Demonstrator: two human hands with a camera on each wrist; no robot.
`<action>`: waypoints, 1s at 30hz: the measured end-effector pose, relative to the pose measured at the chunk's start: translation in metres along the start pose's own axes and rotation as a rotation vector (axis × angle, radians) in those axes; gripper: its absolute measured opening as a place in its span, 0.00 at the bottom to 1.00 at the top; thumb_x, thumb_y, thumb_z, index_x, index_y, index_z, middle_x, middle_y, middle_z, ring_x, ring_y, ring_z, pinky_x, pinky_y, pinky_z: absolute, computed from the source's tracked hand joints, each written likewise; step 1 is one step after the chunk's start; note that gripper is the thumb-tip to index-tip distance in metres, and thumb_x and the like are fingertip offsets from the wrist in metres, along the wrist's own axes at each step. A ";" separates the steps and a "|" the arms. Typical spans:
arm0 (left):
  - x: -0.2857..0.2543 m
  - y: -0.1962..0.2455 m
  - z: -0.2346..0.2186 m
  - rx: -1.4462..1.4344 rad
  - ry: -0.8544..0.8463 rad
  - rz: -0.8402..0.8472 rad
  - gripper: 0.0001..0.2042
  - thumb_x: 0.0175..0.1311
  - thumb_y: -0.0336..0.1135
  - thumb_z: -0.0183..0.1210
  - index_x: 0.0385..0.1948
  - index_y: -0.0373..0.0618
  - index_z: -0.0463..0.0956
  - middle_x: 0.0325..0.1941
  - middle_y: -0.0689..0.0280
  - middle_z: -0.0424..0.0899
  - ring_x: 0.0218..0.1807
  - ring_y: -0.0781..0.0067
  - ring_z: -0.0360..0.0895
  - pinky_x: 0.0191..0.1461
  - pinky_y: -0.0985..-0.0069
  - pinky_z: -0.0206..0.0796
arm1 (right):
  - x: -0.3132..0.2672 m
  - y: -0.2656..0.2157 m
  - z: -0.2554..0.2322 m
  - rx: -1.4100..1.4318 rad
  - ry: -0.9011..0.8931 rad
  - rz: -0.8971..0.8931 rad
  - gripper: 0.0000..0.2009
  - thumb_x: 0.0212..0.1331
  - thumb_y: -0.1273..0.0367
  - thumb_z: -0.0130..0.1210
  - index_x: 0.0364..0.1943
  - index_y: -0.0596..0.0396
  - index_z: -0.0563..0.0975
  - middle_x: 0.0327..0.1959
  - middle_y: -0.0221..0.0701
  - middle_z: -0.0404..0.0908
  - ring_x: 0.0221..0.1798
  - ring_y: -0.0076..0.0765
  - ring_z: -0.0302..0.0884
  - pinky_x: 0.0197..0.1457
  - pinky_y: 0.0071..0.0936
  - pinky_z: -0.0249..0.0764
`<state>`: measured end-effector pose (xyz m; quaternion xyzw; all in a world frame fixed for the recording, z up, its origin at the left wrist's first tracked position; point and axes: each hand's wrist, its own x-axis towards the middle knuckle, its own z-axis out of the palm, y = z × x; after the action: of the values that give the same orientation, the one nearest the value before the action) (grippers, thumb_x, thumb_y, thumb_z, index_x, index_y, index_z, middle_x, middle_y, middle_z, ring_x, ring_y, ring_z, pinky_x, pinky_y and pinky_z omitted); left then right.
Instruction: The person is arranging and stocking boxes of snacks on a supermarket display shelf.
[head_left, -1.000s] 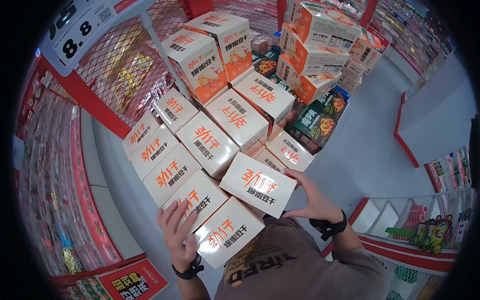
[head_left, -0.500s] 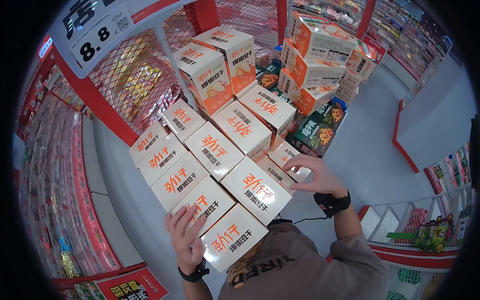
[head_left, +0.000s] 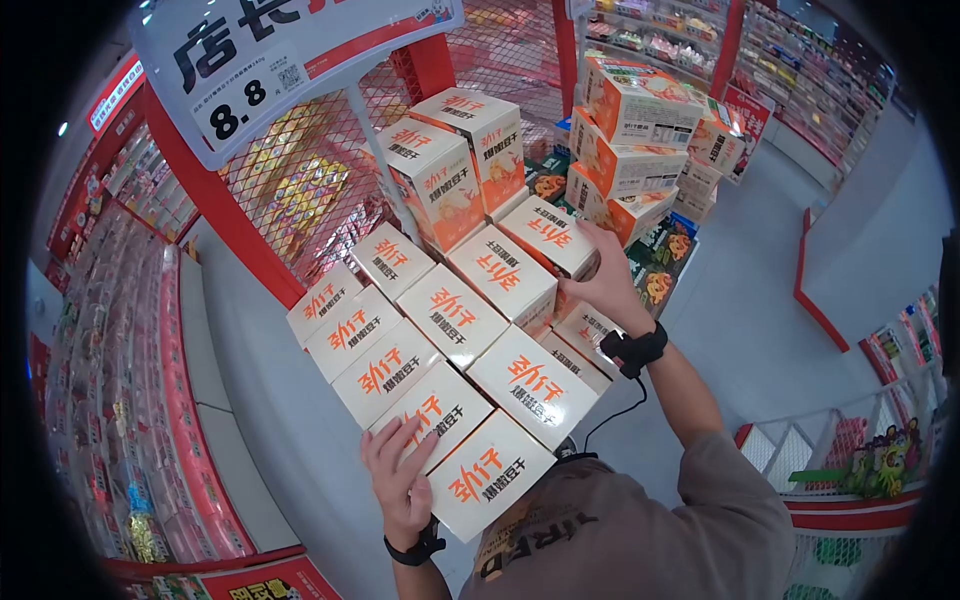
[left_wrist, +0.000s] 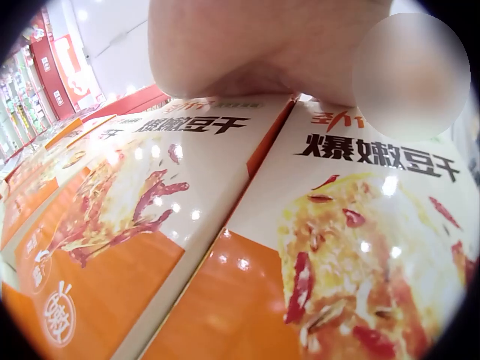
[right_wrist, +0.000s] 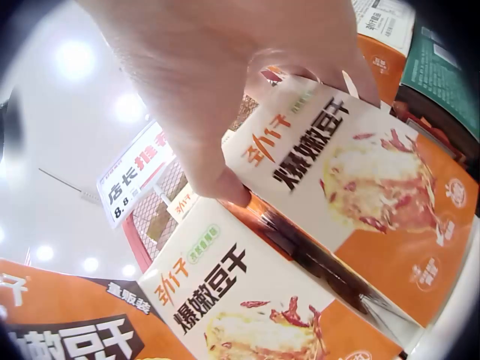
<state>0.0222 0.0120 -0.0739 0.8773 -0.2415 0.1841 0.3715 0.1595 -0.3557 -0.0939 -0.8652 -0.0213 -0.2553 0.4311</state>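
My left hand [head_left: 400, 475] rests on the near end of a block of white-and-orange snack boxes, its fingers spread over the top of one box [head_left: 436, 412], beside the corner box [head_left: 490, 475]. In the left wrist view, the heel of that hand lies over the upper edges of two boxes, with their printed food fronts [left_wrist: 360, 247] below. Farther off, my right hand [head_left: 608, 280] grips a snack box [head_left: 545, 232] at the right of the block. The right wrist view shows the thumb in the gap between this box [right_wrist: 360, 180] and its neighbour [right_wrist: 232, 292], with the fingers over its other side.
Two taller upright boxes [head_left: 440, 180] stand at the back. To the right rises a stack of orange boxes [head_left: 630, 140] above dark green packages [head_left: 660, 260]. A price sign [head_left: 270, 90] on a pole overhangs the back left. Shelves of packets [head_left: 150, 400] line the left.
My right hand has let go of the near right box, now flush with its neighbours, and moved forward to a farther box. The left hand stays on the near boxes. The head view has shifted.
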 end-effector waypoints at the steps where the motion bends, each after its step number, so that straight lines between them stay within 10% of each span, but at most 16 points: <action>1: 0.001 0.000 0.000 -0.005 0.003 0.000 0.22 0.57 0.41 0.45 0.47 0.47 0.83 0.58 0.57 0.78 0.64 0.53 0.65 0.73 0.49 0.35 | -0.004 -0.004 -0.004 0.018 0.060 -0.007 0.44 0.35 0.67 0.69 0.64 0.58 0.64 0.55 0.43 0.68 0.60 0.48 0.69 0.64 0.37 0.66; 8: 0.014 0.010 -0.028 -0.020 -0.237 -0.024 0.22 0.54 0.37 0.55 0.52 0.45 0.79 0.63 0.57 0.74 0.67 0.51 0.64 0.72 0.48 0.39 | -0.030 -0.083 -0.098 0.466 0.370 -0.171 0.48 0.37 0.60 0.69 0.66 0.60 0.58 0.60 0.38 0.67 0.62 0.38 0.69 0.67 0.35 0.64; 13: 0.034 0.028 -0.080 -0.243 -0.269 -0.029 0.46 0.45 0.46 0.73 0.69 0.48 0.59 0.69 0.48 0.63 0.70 0.46 0.62 0.66 0.46 0.58 | -0.060 -0.151 -0.112 0.759 0.496 -0.222 0.56 0.35 0.51 0.71 0.68 0.62 0.52 0.60 0.46 0.67 0.61 0.47 0.72 0.61 0.44 0.71; 16: 0.051 0.050 -0.079 -0.408 0.014 0.219 0.61 0.40 0.56 0.76 0.73 0.52 0.39 0.73 0.41 0.50 0.69 0.41 0.63 0.62 0.50 0.65 | -0.051 -0.149 -0.090 0.898 -0.063 -0.622 0.54 0.37 0.52 0.72 0.68 0.63 0.54 0.61 0.48 0.65 0.62 0.50 0.70 0.61 0.46 0.70; 17: 0.048 0.047 -0.078 -0.357 0.041 0.241 0.79 0.14 0.69 0.77 0.73 0.52 0.30 0.75 0.42 0.41 0.69 0.44 0.62 0.60 0.55 0.69 | -0.046 -0.143 -0.078 0.939 -0.285 -0.776 0.52 0.38 0.53 0.72 0.67 0.63 0.55 0.62 0.48 0.65 0.64 0.51 0.68 0.63 0.46 0.68; 26: 0.015 0.081 -0.088 0.172 0.251 0.293 0.42 0.56 0.60 0.57 0.69 0.47 0.51 0.66 0.50 0.64 0.62 0.56 0.70 0.59 0.59 0.70 | 0.007 -0.150 -0.038 0.663 -0.781 -0.705 0.44 0.46 0.55 0.70 0.67 0.55 0.63 0.65 0.42 0.66 0.67 0.45 0.64 0.68 0.41 0.61; 30: 0.003 0.070 -0.092 -0.121 0.780 0.090 0.39 0.56 0.56 0.55 0.67 0.45 0.56 0.65 0.51 0.66 0.62 0.55 0.70 0.59 0.59 0.69 | 0.033 -0.059 -0.003 -0.011 -0.482 -0.224 0.43 0.46 0.51 0.66 0.67 0.55 0.62 0.68 0.41 0.61 0.69 0.47 0.59 0.70 0.43 0.57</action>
<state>-0.0283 0.0370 0.0274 0.7065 -0.1310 0.5052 0.4780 0.1719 -0.3272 -0.0334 -0.8955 -0.2177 -0.0881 0.3781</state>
